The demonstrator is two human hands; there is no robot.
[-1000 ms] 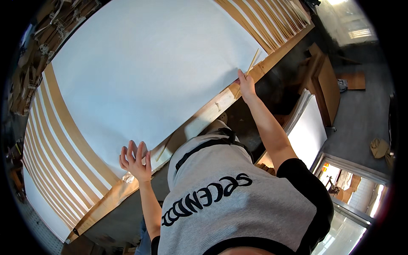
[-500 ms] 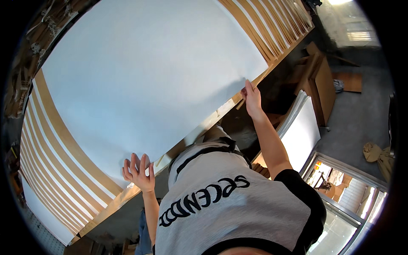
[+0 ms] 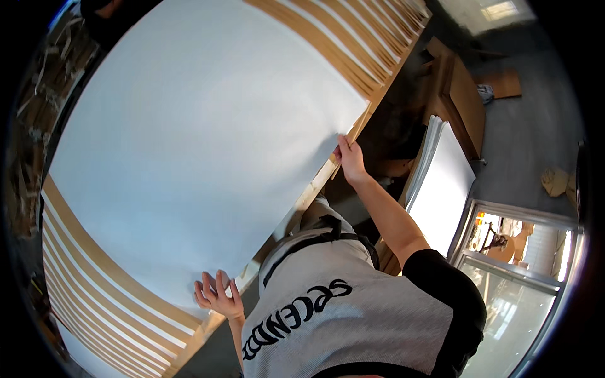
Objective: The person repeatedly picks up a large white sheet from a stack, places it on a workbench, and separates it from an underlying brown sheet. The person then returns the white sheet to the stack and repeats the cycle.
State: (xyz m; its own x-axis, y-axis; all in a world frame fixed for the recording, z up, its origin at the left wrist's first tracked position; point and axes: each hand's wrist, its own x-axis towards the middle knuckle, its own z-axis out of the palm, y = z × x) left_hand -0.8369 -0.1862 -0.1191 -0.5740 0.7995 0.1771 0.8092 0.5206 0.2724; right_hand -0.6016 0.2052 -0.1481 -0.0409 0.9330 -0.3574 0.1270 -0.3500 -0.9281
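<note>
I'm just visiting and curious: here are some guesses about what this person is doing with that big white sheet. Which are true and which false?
1. Both hands are at the near edge of the big white sheet. True: the left hand and the right hand each touch that edge.
2. The sheet lies on a bare metal table. False: it lies on a surface striped brown and white.
3. The right hand holds a pair of scissors. False: its fingers pinch only the sheet's corner.
4. A stack of white sheets stands to the person's right. True.
5. The left hand is a closed fist. False: its fingers are spread.
</note>
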